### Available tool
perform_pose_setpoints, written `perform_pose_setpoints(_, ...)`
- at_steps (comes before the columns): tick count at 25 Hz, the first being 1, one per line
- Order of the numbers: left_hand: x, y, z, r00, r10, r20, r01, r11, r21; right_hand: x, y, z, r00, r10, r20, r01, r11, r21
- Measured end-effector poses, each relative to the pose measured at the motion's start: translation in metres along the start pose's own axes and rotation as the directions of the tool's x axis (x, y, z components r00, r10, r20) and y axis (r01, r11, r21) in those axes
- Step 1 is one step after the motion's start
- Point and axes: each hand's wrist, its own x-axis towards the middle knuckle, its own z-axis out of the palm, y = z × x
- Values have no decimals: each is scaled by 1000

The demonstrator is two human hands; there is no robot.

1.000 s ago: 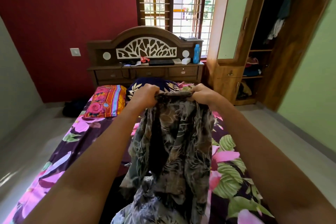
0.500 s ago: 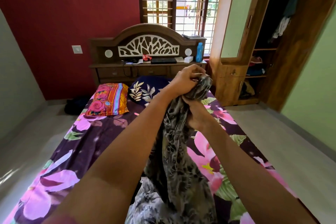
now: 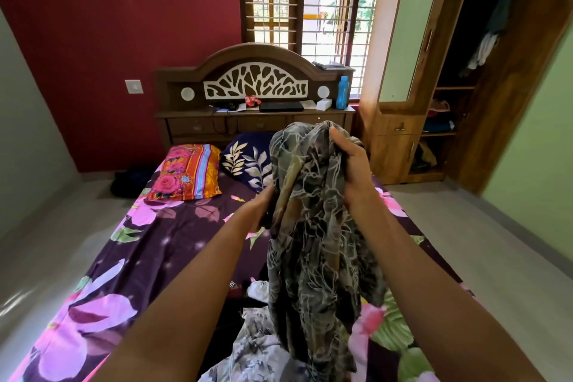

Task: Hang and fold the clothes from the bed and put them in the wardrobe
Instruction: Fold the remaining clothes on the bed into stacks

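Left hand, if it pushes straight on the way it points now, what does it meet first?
The patterned garment: the left hand is at its hanging folds, fingers hidden in the cloth, while the right hand grips its top. Behind it the navy leaf pillow lies roughly in line, depth unclear.

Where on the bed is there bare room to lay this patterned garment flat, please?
The bed has bare sheet at its left middle, between the orange pillow and the clothes pile. Crowded: the head end, with the navy pillow too, and the near end.
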Motion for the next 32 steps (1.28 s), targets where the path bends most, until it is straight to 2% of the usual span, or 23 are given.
perform_pose_setpoints(3, 1, -4, -5, 987, -119, 107, 127, 989, -76, 6, -6, -1, 1000, -6, -11, 6, 1000, 4)
perform_pose_setpoints(5, 3, -1, -5, 991, -49, 128, 74, 977, -199, 8, -9, -10, 999, 16, -50, -19, 998, -56)
perform_pose_setpoints(6, 2, 2, -5, 997, 18, 74, 0, 972, -237, 9, -10, -17, 994, 45, -99, -55, 993, -108)
perform_pose_setpoints(8, -1, 18, -7, 983, 134, -124, -157, 969, -191, 11, -16, -34, 970, 114, -213, -167, 953, -252)
perform_pose_setpoints(10, 8, 34, -28, 886, 275, -374, -292, 956, 12, 8, -29, -51, 946, 188, -264, -276, 894, -354)
perform_pose_setpoints(11, 8, 43, -39, 819, 336, -466, -307, 941, 139, 7, -37, -60, 943, 185, -275, -280, 888, -365)
perform_pose_setpoints(13, 4, 61, -52, 722, 440, -533, -355, 898, 261, 8, -54, -73, 961, 110, -255, -194, 923, -332)
perform_pose_setpoints(14, -4, 70, -51, 677, 479, -558, -384, 877, 287, 6, -57, -75, 959, 112, -259, -194, 928, -319)
perform_pose_setpoints(15, -9, 75, -47, 648, 496, -578, -392, 868, 305, 3, -55, -75, 940, 152, -306, -263, 893, -364)
perform_pose_setpoints(16, -10, 76, -44, 636, 506, -582, -401, 862, 311, -2, -48, -73, 900, 210, -383, -382, 802, -458)
perform_pose_setpoints(18, -5, 62, -40, 638, 489, -595, -396, 871, 292, -7, -27, -82, 826, 224, -517, -553, 498, -668)
perform_pose_setpoints(20, -7, 40, -36, 724, 411, -555, -355, 911, 212, -8, -12, -96, 825, 69, -561, -560, 232, -795)
perform_pose_setpoints(21, -10, 36, -35, 771, 360, -525, -356, 928, 112, -7, -11, -101, 835, 29, -550, -543, 208, -813)
perform_pose_setpoints(22, -17, 38, -34, 830, 316, -459, -388, 919, -69, -10, -15, -98, 847, 64, -527, -519, 307, -798)
perform_pose_setpoints(23, -23, 43, -36, 890, 305, -339, -404, 872, -278, -7, -21, -101, 871, 132, -472, -462, 544, -700)
perform_pose_setpoints(24, -28, 48, -39, 907, 340, -247, -417, 795, -440, -6, -27, -102, 907, 155, -392, -348, 800, -489)
perform_pose_setpoints(25, -29, 51, -43, 910, 368, -189, -412, 759, -504, -3, -32, -104, 923, 133, -361, -230, 942, -242)
perform_pose_setpoints(26, -29, 50, -46, 930, 340, -140, -365, 801, -475, -3, -30, -106, 912, 147, -383, -214, 967, -136)
perform_pose_setpoints(27, -26, 43, -49, 962, 254, -101, -273, 892, -360, -5, -26, -109, 885, 198, -421, -288, 944, -163)
perform_pose_setpoints(28, -24, 31, -49, 988, 137, -66, -148, 968, -203, -9, -20, -111, 853, 242, -463, -393, 882, -261)
perform_pose_setpoints(29, -22, 19, -46, 998, 35, -54, -41, 994, -102, -13, -11, -114, 832, 279, -480, -477, 802, -360)
perform_pose_setpoints(30, -19, 11, -43, 998, -6, -60, 1, 996, -87, -12, -5, -119, 821, 293, -491, -514, 752, -411)
perform_pose_setpoints(32, -14, 9, -40, 992, 66, -108, -88, 972, -220, -9, -3, -128, 818, 321, -478, -519, 769, -372)
